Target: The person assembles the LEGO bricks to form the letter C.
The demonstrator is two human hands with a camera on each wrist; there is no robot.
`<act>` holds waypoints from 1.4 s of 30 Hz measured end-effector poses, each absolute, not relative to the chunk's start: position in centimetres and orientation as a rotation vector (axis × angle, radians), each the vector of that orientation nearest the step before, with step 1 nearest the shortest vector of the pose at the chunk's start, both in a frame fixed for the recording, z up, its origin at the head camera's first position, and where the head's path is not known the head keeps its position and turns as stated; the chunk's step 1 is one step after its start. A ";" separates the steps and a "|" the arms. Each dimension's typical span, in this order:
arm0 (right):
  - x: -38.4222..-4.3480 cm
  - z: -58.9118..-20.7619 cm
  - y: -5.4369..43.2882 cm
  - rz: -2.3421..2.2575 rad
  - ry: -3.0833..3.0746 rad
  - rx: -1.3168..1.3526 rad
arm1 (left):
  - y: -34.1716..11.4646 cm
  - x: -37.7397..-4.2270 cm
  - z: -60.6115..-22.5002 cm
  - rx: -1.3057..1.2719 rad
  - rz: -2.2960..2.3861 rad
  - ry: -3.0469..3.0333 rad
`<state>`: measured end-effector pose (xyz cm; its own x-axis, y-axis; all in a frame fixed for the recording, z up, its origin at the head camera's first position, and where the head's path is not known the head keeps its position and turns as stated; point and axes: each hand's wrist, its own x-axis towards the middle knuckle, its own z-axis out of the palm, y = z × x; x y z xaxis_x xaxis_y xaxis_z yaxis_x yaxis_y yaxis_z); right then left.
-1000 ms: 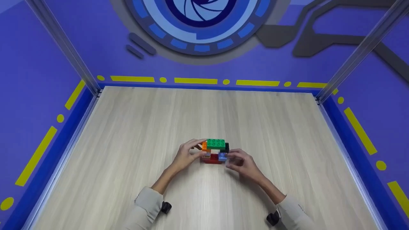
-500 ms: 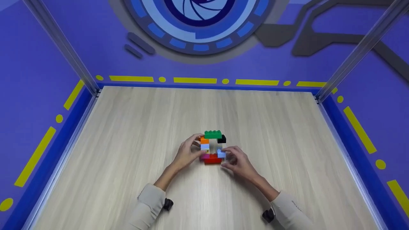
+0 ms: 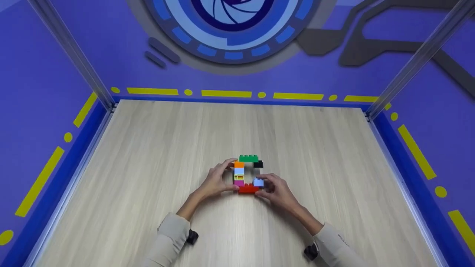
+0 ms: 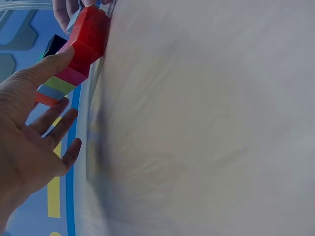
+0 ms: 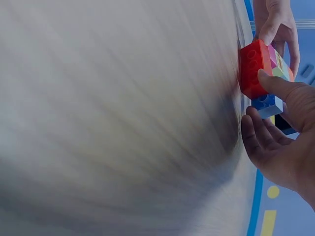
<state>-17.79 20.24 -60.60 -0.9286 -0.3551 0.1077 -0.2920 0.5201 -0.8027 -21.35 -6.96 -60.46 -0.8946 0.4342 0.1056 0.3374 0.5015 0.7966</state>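
Observation:
A frame of toy building bricks is held upright between both hands in the head view. Its top is a green brick [image 3: 248,158]; the left column runs orange [image 3: 239,164], light blue, a printed yellow brick [image 3: 239,177] and magenta. A red brick [image 3: 248,189] forms the bottom. On the right, a black brick [image 3: 258,164] hangs under the green one, with a gap above a light blue brick [image 3: 258,182]. My left hand [image 3: 215,181] grips the left column, thumb low and fingers near the orange brick. My right hand [image 3: 278,191] pinches the lower right corner, thumb on red [image 5: 255,69], fingertips by the light blue brick.
The pale wooden table [image 3: 178,137] lies around and below the hands. Blue-purple panels with yellow marks [image 3: 226,93] stand at its back and sides, joined by metal posts [image 3: 419,59]. A black wrist device [image 3: 311,252] sits at the right sleeve.
The brick frame has tipped, so the green brick's studs show side-on and its front opening faces me. The left thumb has slid down toward the red brick. Both hands keep their hold.

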 end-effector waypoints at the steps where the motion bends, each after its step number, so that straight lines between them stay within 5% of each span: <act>1: -17.8 -60.6 20.2 -1.395 2.678 -0.572 | -7.0 -21.6 -60.5 0.672 1.338 2.630; 25: -21.1 -60.2 20.1 -1.434 2.680 -0.441 | -7.0 -26.8 -60.0 0.608 1.162 2.594; 42: -22.2 -60.0 22.0 -1.421 2.662 -0.471 | -8.6 -27.0 -60.5 0.622 1.290 2.619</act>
